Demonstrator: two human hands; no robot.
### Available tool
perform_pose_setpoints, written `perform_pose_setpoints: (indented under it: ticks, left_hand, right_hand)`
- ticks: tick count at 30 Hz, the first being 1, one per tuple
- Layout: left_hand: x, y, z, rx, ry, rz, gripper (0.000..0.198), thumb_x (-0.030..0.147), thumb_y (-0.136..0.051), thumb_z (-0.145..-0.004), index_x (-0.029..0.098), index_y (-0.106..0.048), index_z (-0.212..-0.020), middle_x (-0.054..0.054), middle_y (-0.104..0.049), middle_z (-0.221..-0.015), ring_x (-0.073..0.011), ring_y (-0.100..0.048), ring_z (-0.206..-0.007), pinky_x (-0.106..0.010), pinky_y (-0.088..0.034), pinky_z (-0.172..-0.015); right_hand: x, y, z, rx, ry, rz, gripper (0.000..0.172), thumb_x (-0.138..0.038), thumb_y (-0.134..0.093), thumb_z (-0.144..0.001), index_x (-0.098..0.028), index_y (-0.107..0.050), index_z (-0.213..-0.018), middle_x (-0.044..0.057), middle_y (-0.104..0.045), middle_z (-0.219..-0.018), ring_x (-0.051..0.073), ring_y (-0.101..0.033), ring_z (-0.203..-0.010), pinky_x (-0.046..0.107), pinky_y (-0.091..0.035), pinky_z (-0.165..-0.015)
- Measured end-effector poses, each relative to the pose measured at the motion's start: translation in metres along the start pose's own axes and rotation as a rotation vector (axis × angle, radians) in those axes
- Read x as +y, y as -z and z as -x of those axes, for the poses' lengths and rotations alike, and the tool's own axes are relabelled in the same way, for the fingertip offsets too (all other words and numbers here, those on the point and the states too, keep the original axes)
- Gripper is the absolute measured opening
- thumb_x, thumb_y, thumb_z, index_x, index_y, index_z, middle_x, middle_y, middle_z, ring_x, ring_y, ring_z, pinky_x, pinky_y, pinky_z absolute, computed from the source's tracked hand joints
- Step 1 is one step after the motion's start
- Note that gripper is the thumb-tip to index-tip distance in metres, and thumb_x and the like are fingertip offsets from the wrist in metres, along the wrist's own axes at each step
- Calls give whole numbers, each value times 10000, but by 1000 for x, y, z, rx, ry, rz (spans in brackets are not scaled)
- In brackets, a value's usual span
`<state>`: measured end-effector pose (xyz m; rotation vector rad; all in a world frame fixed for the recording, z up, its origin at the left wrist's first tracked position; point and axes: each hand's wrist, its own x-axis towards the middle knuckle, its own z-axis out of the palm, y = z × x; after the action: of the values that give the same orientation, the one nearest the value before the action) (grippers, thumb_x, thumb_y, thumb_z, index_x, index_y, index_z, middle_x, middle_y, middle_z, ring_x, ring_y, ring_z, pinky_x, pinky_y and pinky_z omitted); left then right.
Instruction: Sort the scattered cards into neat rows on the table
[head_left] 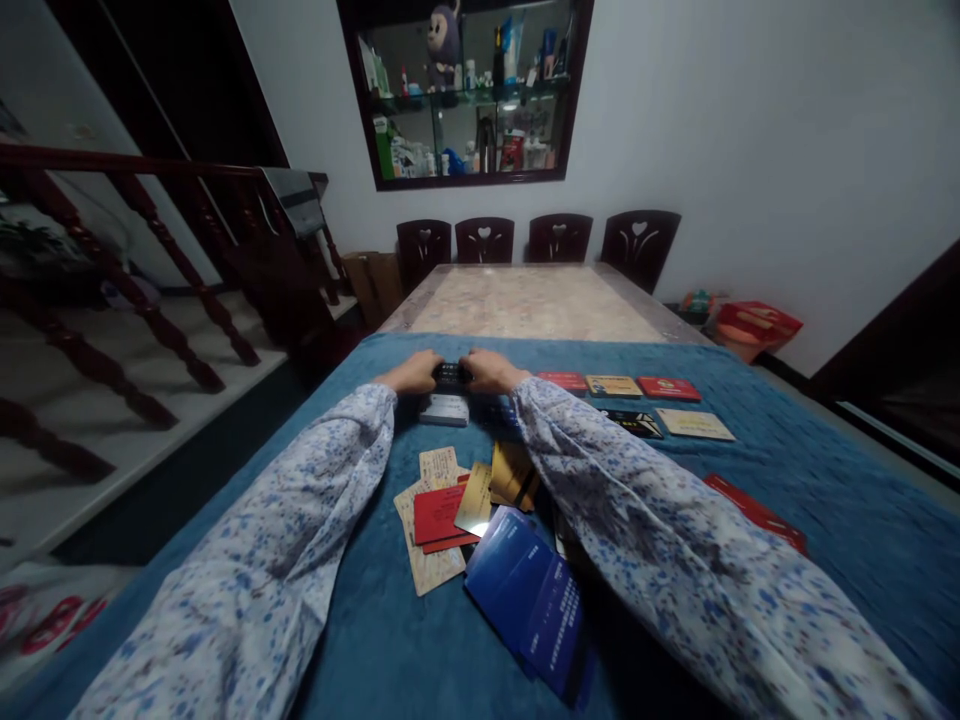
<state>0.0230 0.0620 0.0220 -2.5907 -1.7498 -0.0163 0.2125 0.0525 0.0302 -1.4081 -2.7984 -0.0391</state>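
My left hand point(415, 372) and my right hand point(486, 371) grip a small stack of black cards point(450, 374) from its two sides, at the far part of the blue cloth. Just in front of it lies a white card stack point(444, 409). Blue cards point(499, 412) show partly beside my right sleeve. Nearer me is a loose pile: beige cards point(431, 572), red cards point(436, 515), gold cards point(512, 474) and fanned blue cards point(525, 595). My right forearm hides part of the pile.
To the right sit red card stacks point(667, 388), a yellow stack point(613, 386), a black stack point(636, 424) and a cream stack point(696, 424). More red cards point(757, 512) lie nearer. Beyond the blue cloth point(360, 640) are the marble tabletop point(525, 298) and several chairs point(561, 238).
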Motion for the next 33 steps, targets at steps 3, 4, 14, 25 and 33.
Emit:
perform_pose_setpoints:
  ticks: [3, 4, 14, 25, 33]
  left_hand:
    - [0, -3, -3, -14, 7, -10, 430, 65, -585, -706, 141, -723, -1106, -107, -698, -1138, -253, -659, -1059, -295, -524, -944]
    - [0, -4, -4, -21, 14, -23, 429, 59, -581, -705, 141, -721, -1102, -107, -697, -1140, -249, -658, -1063, -289, -523, -943]
    - [2, -5, -6, -69, 35, -21, 367, 56, -585, -684, 137, -736, -1008, -101, -725, -1067, -236, -673, -1019, -253, -526, -885]
    - [-4, -4, -13, -151, 69, 83, 411, 113, -612, -662, 198, -743, -1042, -31, -764, -1010, -221, -694, -991, -232, -541, -820]
    - [-5, -3, -21, -196, 98, 57, 391, 143, -646, -649, 174, -742, -1027, -55, -759, -1012, -246, -695, -984, -262, -562, -831]
  right_hand:
    - [2, -4, -6, -6, -5, 3, 441, -253, -624, -870, -181, -658, -1304, 164, -644, -1321, 292, -664, -1143, 315, -524, -865]
    - [2, -6, -9, -5, -4, 2, 443, -249, -625, -865, -186, -659, -1303, 162, -646, -1324, 291, -665, -1144, 315, -526, -867]
    - [5, -12, -27, -59, 19, -10, 467, -225, -684, -822, -186, -688, -1287, 150, -667, -1337, 271, -676, -1161, 263, -536, -862]
    - [3, -10, -36, -131, 9, -12, 509, -207, -680, -813, -210, -672, -1322, 127, -708, -1299, 260, -685, -1161, 258, -538, -840]
    - [3, -15, -40, -75, 27, -60, 482, -246, -731, -790, -208, -709, -1270, 107, -742, -1223, 251, -699, -1099, 236, -534, -824]
